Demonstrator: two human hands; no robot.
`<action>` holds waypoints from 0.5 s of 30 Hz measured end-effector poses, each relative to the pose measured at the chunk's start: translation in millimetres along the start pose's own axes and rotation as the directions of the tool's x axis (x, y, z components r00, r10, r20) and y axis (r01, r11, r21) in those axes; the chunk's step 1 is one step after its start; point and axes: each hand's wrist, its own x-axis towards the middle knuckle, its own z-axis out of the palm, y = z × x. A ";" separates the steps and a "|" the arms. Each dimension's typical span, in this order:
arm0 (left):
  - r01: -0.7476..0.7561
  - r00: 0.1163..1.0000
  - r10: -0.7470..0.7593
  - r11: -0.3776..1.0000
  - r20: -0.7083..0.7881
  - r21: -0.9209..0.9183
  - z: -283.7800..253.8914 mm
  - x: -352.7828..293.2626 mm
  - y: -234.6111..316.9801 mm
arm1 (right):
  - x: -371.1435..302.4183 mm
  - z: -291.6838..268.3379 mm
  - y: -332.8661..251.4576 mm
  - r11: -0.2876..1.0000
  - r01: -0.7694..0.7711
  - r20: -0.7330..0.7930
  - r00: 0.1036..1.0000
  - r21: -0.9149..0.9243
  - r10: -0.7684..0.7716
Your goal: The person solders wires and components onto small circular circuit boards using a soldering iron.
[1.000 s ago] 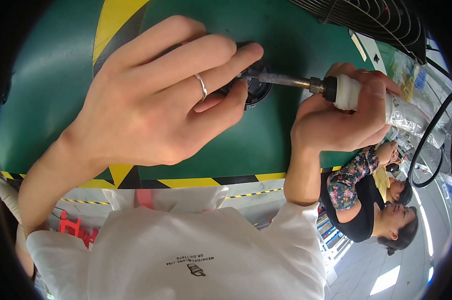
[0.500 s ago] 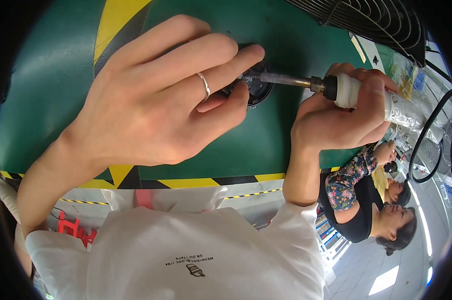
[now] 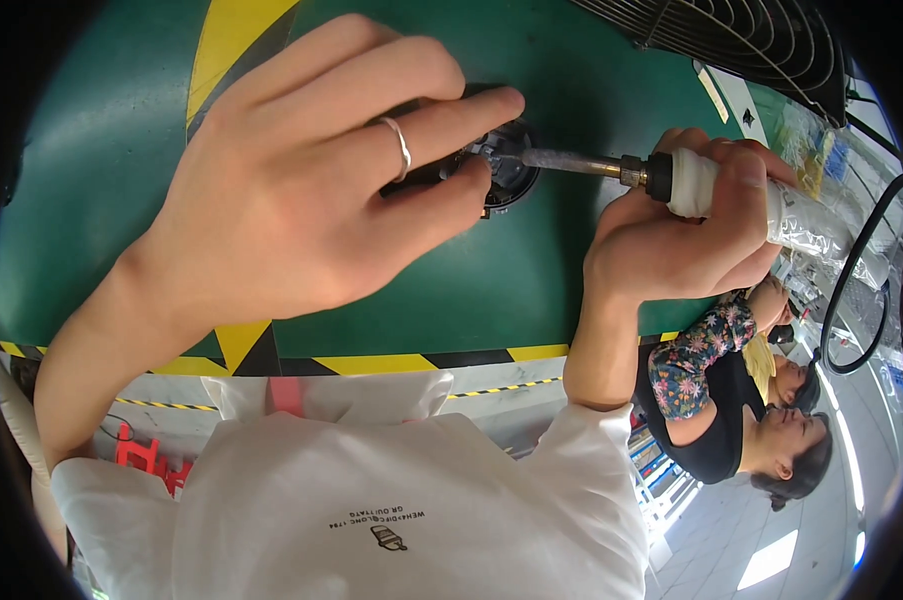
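On the green tabletop [image 3: 511, 285] lies a small black round part [image 3: 519, 188] with a raised rim and fittings inside that are too small to name. My left hand [image 3: 291, 190], a silver ring on one finger, reaches over it and grips its left side between fingertips and thumb, hiding that side. From the right, my right hand [image 3: 671, 235] is closed around the wrapped white handle of a soldering iron [image 3: 581, 163]. The iron's metal tip points left, at the inside of the round part; whether it touches cannot be made out.
A black wire fan guard [image 3: 756, 45] stands at the far right. Clear plastic bags [image 3: 806, 150] and a black cable [image 3: 839, 352] lie beyond my right hand. Yellow-black tape [image 3: 381, 365] marks the table's near edge. Two people, one in a floral sleeve [image 3: 693, 365], are at the right.
My left hand has shifted slightly up and left, its fingers curled a little differently, showing more of the round part's inside. My right hand and the soldering iron have hardly moved.
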 end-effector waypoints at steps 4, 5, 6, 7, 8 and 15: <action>-0.025 0.999 0.032 0.988 0.041 -0.151 -6.0 10.8 -5.4 | 0.4 4.4 2.5 0.999 -0.016 -0.027 0.999 0.040 0.017; 0.083 0.996 -0.073 0.962 0.050 -0.259 -6.3 10.0 -5.6 | 0.6 6.1 1.9 0.997 -0.015 -0.058 0.998 0.069 0.019; 0.084 0.996 -0.075 0.962 0.045 -0.261 -5.7 9.4 -5.5 | -0.2 6.5 0.0 0.998 -0.014 -0.053 0.998 0.067 0.017; 0.068 0.998 -0.061 0.961 0.033 -0.267 -5.5 9.5 -5.6 | -2.0 7.0 -2.3 0.997 -0.026 -0.070 0.997 0.078 0.032; 0.051 0.999 -0.047 0.961 0.020 -0.272 -5.6 9.6 -5.6 | -3.0 6.9 -4.4 0.995 -0.038 -0.085 0.995 0.090 0.045; 0.036 0.999 -0.040 0.957 -0.010 -0.287 -4.0 7.2 -8.2 | -7.7 7.4 -3.2 0.997 -0.027 -0.007 1.000 0.068 0.027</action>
